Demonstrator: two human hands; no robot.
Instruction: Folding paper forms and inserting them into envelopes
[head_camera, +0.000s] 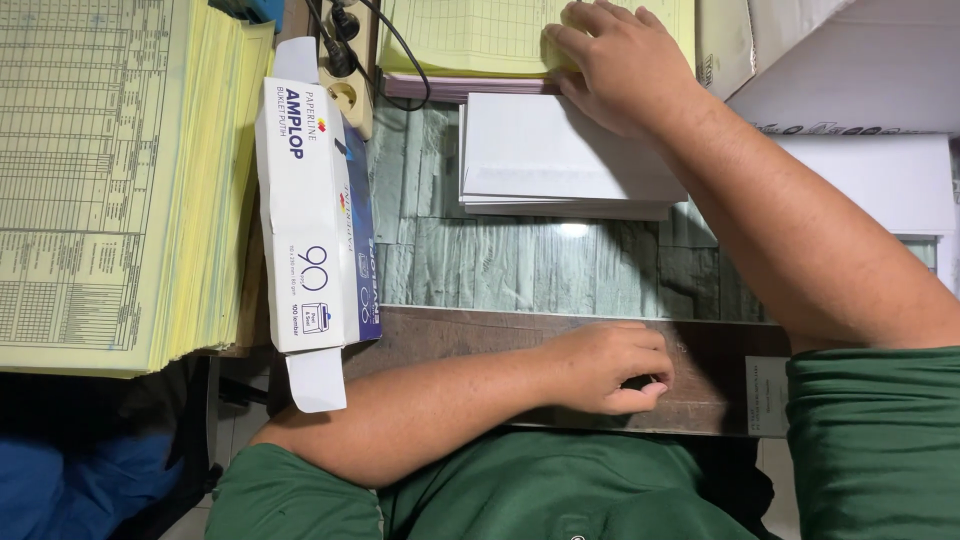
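Observation:
My right hand (615, 60) reaches to the far side of the desk and lies on a pile of yellow printed sheets (470, 35), with its fingertips curled over the pile's lower corner. Just below that hand sits a stack of white envelopes (560, 160). My left hand (610, 365) rests on the dark wooden front edge of the desk (450, 335). Its fingers are curled in, and I see nothing clearly held in it. Both forearms come out of green sleeves.
A tall stack of yellow printed forms (110, 180) fills the left side. Beside it lies an open white and blue envelope box (315, 210). A power strip with black cables (345, 70) sits at the top. White cardboard boxes (850, 70) stand at the right.

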